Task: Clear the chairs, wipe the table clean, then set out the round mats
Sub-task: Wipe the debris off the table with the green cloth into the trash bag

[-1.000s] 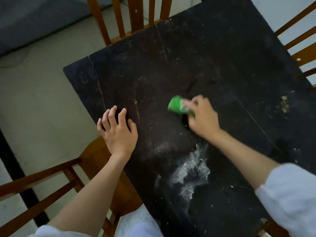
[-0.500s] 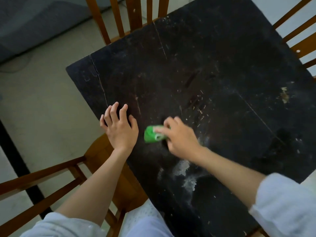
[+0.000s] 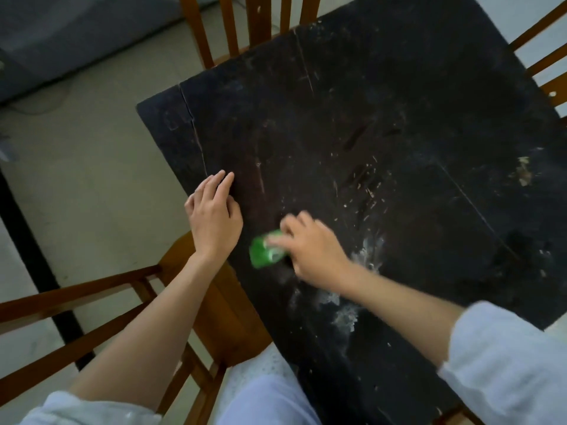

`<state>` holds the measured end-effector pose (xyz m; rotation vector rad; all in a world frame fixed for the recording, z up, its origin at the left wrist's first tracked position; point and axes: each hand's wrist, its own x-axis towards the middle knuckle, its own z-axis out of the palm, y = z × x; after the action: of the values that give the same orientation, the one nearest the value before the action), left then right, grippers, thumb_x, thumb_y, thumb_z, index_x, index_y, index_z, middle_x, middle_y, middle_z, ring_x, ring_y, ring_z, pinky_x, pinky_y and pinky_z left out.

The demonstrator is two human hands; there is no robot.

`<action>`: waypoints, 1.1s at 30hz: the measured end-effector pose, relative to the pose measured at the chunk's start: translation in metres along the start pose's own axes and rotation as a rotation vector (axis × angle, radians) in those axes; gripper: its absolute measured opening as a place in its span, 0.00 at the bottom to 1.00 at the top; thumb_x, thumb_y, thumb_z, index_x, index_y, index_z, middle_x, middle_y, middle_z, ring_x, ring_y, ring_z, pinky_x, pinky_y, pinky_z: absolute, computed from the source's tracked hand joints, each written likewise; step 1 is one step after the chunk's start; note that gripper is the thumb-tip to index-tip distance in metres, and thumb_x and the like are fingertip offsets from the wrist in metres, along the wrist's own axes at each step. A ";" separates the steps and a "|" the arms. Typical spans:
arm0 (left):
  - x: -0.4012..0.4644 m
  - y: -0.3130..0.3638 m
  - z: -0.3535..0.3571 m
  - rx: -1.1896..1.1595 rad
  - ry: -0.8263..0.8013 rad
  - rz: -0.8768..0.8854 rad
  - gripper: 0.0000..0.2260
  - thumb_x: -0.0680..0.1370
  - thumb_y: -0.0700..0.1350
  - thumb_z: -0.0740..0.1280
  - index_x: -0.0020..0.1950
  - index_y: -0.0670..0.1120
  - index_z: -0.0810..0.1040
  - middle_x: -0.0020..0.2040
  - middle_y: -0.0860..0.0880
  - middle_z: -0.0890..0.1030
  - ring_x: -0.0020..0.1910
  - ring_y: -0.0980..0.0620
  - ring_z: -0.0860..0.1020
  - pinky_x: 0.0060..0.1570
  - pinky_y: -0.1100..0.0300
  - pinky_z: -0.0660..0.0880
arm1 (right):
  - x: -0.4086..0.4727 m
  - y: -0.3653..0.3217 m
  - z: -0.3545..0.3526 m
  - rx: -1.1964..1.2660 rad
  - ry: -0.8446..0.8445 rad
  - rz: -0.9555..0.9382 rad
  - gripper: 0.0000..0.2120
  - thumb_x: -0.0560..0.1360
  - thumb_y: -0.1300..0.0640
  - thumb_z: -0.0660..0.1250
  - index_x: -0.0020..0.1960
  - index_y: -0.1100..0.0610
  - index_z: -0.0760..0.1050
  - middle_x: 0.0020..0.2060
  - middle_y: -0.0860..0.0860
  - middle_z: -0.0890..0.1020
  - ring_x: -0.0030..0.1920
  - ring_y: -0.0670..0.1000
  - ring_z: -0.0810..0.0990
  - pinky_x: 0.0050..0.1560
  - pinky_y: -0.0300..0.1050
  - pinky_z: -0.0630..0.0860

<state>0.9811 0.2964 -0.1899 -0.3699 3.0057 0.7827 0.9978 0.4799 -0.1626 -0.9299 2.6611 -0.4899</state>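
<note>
Pale floor tiles (image 3: pixel 76 167) surround one dark, scuffed table (image 3: pixel 399 102), seen from above at an angle. Table condition: worn black top with two visible plank seams, scattered light crumbs near the centre, one pale chipped patch (image 3: pixel 523 171) toward the right edge, and one smear of white foamy residue (image 3: pixel 356 289) on the near side.

Chairs counted: three wooden chairs in part view. One chair (image 3: pixel 251 23) stands at the far edge, only its back slats showing. One chair (image 3: pixel 546 62) stands at the right edge, slats only. One chair (image 3: pixel 196 289) stands at the near left corner, its seat tucked partly under the table beside the person's knee.

Hands counted: two, both bare, sleeves pushed up the forearms. Left hand (image 3: pixel 214 216) lies flat on the table near the left edge, fingers extended and together, gripping nothing. Right hand (image 3: pixel 310 250) is closed over one green sponge (image 3: pixel 265 250), pressing it to the table surface just left of the white residue; this hand and the sponge are motion-blurred. The two hands are near each other but apart, with the sponge lying between them.

Round mats: none can be made out in this view.
</note>
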 end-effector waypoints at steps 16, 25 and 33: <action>-0.056 -0.018 -0.005 0.017 -0.003 -0.162 0.19 0.80 0.43 0.58 0.72 0.45 0.66 0.74 0.44 0.63 0.75 0.47 0.56 0.72 0.47 0.51 | -0.024 -0.015 0.009 -0.046 -0.048 -0.104 0.23 0.59 0.65 0.72 0.53 0.50 0.80 0.45 0.54 0.76 0.44 0.58 0.75 0.36 0.49 0.70; -0.085 0.017 0.014 0.110 -0.075 0.073 0.20 0.78 0.47 0.61 0.70 0.46 0.69 0.72 0.43 0.66 0.73 0.43 0.60 0.71 0.46 0.54 | -0.073 0.054 -0.033 0.039 0.063 0.305 0.23 0.67 0.69 0.66 0.59 0.53 0.78 0.47 0.60 0.75 0.45 0.61 0.73 0.41 0.50 0.73; -0.094 0.023 0.028 0.142 -0.118 0.121 0.20 0.78 0.46 0.62 0.70 0.47 0.69 0.72 0.43 0.66 0.74 0.42 0.59 0.72 0.45 0.51 | -0.062 0.086 -0.033 -0.017 0.180 0.743 0.22 0.72 0.65 0.59 0.64 0.53 0.72 0.56 0.58 0.70 0.57 0.60 0.67 0.50 0.53 0.72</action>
<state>1.0660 0.3501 -0.1967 -0.1344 2.9708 0.5696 0.9857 0.5897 -0.1586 0.1447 2.8983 -0.3751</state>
